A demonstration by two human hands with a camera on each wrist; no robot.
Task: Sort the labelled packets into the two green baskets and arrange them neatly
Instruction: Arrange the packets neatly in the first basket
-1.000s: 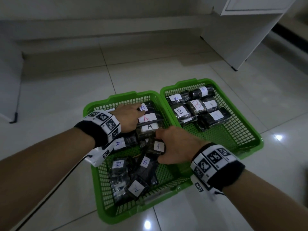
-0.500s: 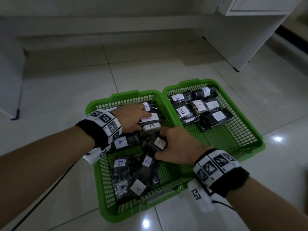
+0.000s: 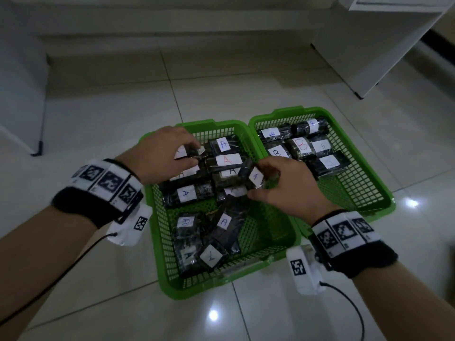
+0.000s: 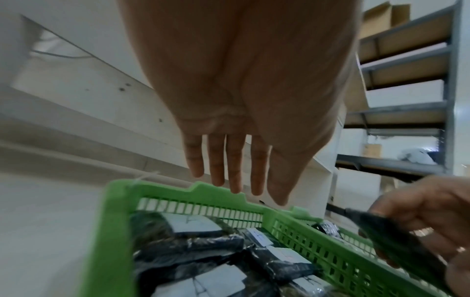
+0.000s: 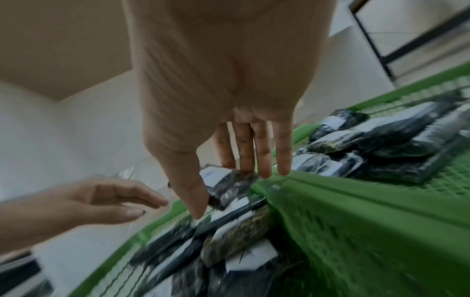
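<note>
My right hand point(image 3: 280, 188) is pinching an A packet point(image 3: 256, 177) over the left basket point(image 3: 170, 286); left hand point(image 3: 162, 153) grips another packet point(image 3: 190, 150). Sorting looks done, B's tidy in the right basket point(image 3: 384, 200), A's front half messy.

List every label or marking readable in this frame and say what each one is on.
"A", red: packet in the left basket.
"A", blue: packets.
"B", red: packet in the right basket.
"B", dark: packet.
Other labels: too blurred.
Wristbands: square codes, no text.
</note>
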